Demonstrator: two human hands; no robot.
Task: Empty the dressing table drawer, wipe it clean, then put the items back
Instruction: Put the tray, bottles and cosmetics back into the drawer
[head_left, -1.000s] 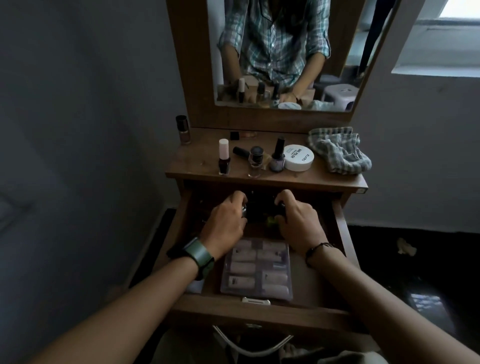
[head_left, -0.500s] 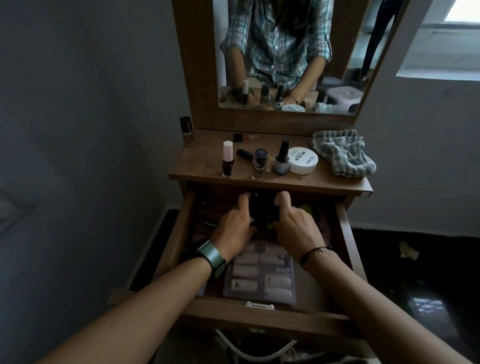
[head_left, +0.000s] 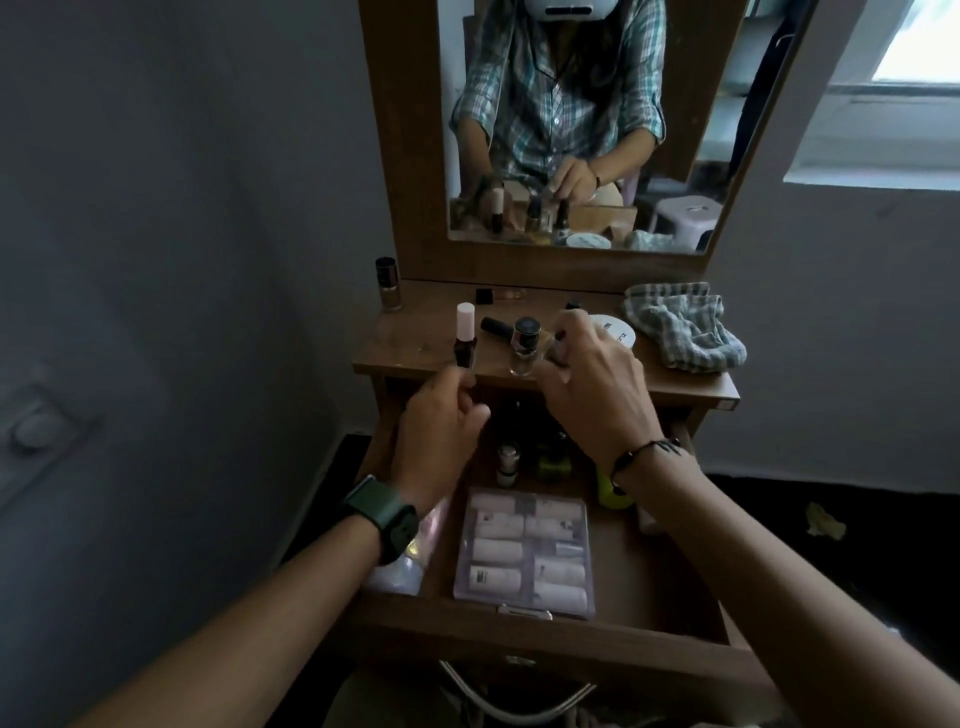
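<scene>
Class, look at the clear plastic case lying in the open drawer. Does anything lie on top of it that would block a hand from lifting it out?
Nothing visible does. The clear plastic case lies uncovered in the drawer, and both hands are up by the tabletop.

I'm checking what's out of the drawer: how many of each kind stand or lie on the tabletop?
Upright bottles: 4
Lying bottles: 2
White tin: 1
Checked cloth: 1
Total: 8, anything hidden in the right hand uncounted.

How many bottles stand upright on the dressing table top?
4 seen: brown bottle at back left, pink-capped bottle at front left, clear bottle beside it, dark-capped bottle behind the right hand, which may hide more.
</scene>
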